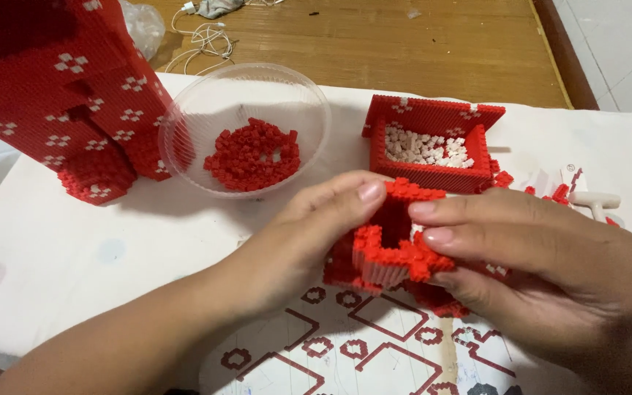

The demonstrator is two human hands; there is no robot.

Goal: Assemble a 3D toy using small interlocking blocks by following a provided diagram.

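My left hand (298, 238) and my right hand (543, 263) both grip a small hollow build of tiny red bricks (389, 249), held just above a printed sheet with red outlines (360, 344). My left thumb and fingers press its left and top side; my right fingers press its top right edge. Behind it stands a red brick-built box (433, 150) filled with tiny white bricks (426, 146). A clear plastic bowl (246, 84) holds a heap of loose red bricks (254, 153).
A tall red brick model with white flower marks (67, 88) stands at the far left on the white cloth (74, 241). Loose red bricks (554, 194) and a white tool (594, 199) lie at the right. White cables (202, 33) lie on the wooden table behind.
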